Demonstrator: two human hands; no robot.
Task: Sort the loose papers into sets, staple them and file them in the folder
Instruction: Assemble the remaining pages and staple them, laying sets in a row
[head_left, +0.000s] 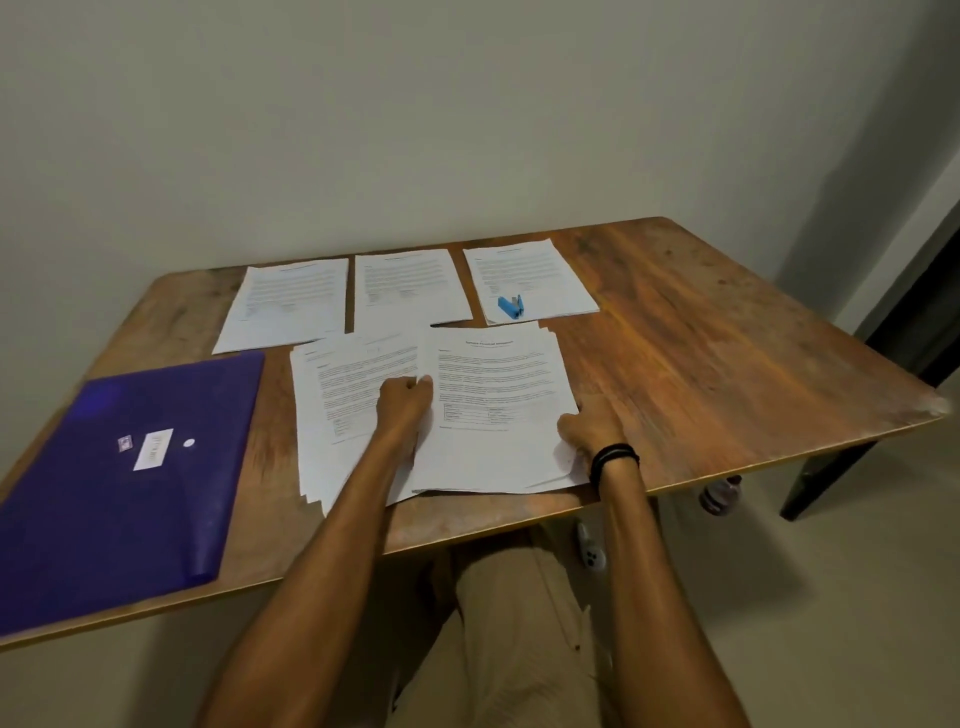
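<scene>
Sorting is partly done, as far as I can judge: three sets lie in a row along the far side of the table, the left set, the middle set and the right set, each apart from the next. The blue stapler sits on the near edge of the right set, untouched by me. I cannot tell from here whether any set is already stapled. Nearer to me the loose pile remains, fanned out unevenly and just short of the far row, so more sorting is left, then the stapling, then the filing. The purple folder lies closed at the left of the table, near the pile but not touching it, and nothing seems to have gone into it. My left hand is on the middle of the pile, fingers curled, and it seems to pinch the left edge of the top sheet, which lies just to its right. My right hand, with dark bands at the wrist, rests with relaxed fingers on the pile's near right corner, holding it down. Both stapler and folder are well out of my grasp for now.
</scene>
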